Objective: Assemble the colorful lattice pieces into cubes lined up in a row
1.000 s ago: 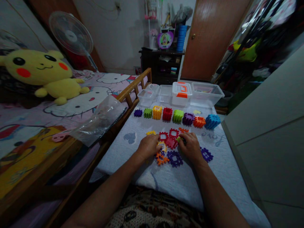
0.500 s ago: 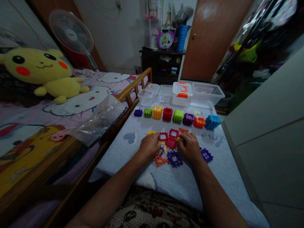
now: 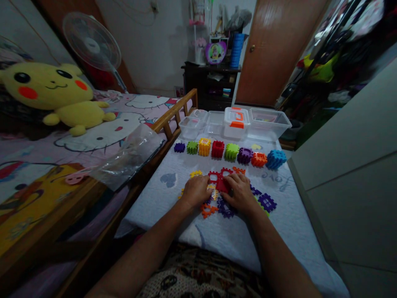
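Low on the cloth-covered table (image 3: 173,207), my right hand (image 3: 242,193) has its thumb and fingers around a solid red interlocking tile (image 3: 222,185). Two red frame-shaped tiles (image 3: 213,177) lie just beyond. My left hand (image 3: 196,191) is curled at the left of the group, its thumb beside a yellow tile (image 3: 213,194); what its fingers hold, if anything, is hidden. Near my wrists lie an orange triangular tile (image 3: 209,210) and a purple tile (image 3: 226,207). Another purple tile (image 3: 267,202) is right of my right hand, with green pieces partly under that wrist.
Stacks of tiles sorted by colour, among them a red stack (image 3: 217,149) and a blue stack (image 3: 276,159), form a row across the table. Clear plastic boxes (image 3: 269,120) stand behind. A wooden bed rail (image 3: 173,111) borders the left, a pale cabinet (image 3: 350,165) the right.
My right hand has let go of a small green piece and shifted left onto the solid red tile. My left hand has stayed nearly in place, its thumb now further out.
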The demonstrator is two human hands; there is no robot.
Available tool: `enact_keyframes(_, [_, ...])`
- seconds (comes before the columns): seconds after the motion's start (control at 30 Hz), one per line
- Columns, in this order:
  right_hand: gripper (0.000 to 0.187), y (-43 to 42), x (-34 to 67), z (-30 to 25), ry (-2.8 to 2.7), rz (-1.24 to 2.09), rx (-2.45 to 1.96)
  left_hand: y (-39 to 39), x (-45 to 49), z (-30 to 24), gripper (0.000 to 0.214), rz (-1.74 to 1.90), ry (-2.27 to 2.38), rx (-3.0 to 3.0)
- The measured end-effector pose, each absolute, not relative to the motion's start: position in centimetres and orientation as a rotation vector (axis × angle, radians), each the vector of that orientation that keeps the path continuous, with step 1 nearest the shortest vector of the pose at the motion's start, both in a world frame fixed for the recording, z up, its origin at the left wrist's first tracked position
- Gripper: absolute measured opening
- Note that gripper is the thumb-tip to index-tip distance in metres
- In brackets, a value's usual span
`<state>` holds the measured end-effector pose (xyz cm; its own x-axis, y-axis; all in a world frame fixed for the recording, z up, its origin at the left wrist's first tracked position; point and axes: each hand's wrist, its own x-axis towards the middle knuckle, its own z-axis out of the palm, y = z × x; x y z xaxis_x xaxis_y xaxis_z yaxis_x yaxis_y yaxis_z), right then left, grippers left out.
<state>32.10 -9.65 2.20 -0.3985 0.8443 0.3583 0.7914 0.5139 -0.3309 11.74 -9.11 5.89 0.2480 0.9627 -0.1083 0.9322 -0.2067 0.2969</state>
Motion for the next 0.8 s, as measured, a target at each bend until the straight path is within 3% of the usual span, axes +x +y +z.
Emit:
enact_keyframes(0.2, [0.051,-9.5,32.5,1.9,-2.174,0.112,-1.332,-8.4,11.6,5.7,0.02,0.105,1.725,2.171])
enact_keyframes(0.53, [0.032,-9.1,33.1,1.5,-2.083,0.037,-1.481,-8.5,11.9,6.4,0.017,0.081,1.741,2.274])
enact_keyframes(0.8, [0.041,-9.0,33.2,1.2,-2.053,0.005,-1.513,-10.5,12.8,6.8,0.039,0.024,1.664,2.419])
